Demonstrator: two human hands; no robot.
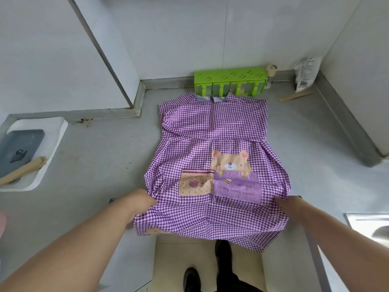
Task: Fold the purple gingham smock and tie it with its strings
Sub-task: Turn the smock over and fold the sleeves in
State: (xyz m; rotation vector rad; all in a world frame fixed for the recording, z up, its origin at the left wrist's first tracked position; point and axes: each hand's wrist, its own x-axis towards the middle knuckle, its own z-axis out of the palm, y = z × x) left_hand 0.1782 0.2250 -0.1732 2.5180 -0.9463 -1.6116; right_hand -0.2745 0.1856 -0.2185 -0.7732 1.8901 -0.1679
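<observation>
Both hands pinched one purple smock [212,131] on the gray counter [101,157]: my left hand [141,200] its left edge, my right hand [283,202] its right. One bear patch [230,163] showed; pocket words were too blurry. One green rack [230,79] stood behind.

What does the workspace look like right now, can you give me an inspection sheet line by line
Surface: grey counter, a few small marks, otherwise bare around the smock.
Job's things: purple gingham smock lies spread out flat, bear patch facing up, hem hanging over the near edge; strings not visible.
Clutter: green rack behind the collar, white tray at far left holding a dark phone and a brown stick, packet leaning in the far right corner.
Grippers: left hand and right hand each grip a side of the smock near the hem.
Cables: nothing seen.
Surroundings: pale walls; floor and dark shoes below.
</observation>
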